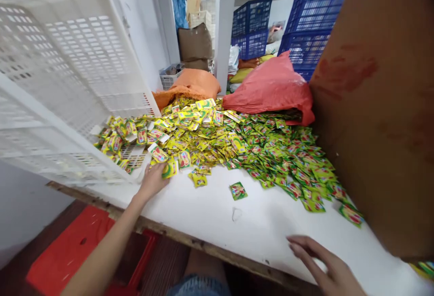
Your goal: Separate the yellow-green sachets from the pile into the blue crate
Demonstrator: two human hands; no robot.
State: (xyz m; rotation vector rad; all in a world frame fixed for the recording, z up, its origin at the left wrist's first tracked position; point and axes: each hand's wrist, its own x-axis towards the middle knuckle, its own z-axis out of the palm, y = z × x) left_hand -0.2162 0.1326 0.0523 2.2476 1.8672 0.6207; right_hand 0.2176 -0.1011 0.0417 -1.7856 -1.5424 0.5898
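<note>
My left hand point(154, 181) is closed around a small yellow-and-green box point(170, 168) beside the lip of the white crate. Close by, another small box point(158, 153) with a white end and a yellow packet point(185, 159) lie at the edge of the heap. My right hand point(325, 266) hovers near the table's front edge at the lower right, fingers apart and nothing in them. A single green packet point(238, 190) lies flat between the two hands. Behind it spreads a heap of yellow packets and boxes point(200, 137) and green packets point(271, 151).
The tipped white crate point(129, 69) at left holds several boxes. Orange point(196, 83) and red bags point(271, 90) lie behind the heap. A large cardboard box point(379, 106) walls the right side. A red stool point(73, 246) stands below the white table point(210, 217); blue crates point(305, 29) are stacked behind.
</note>
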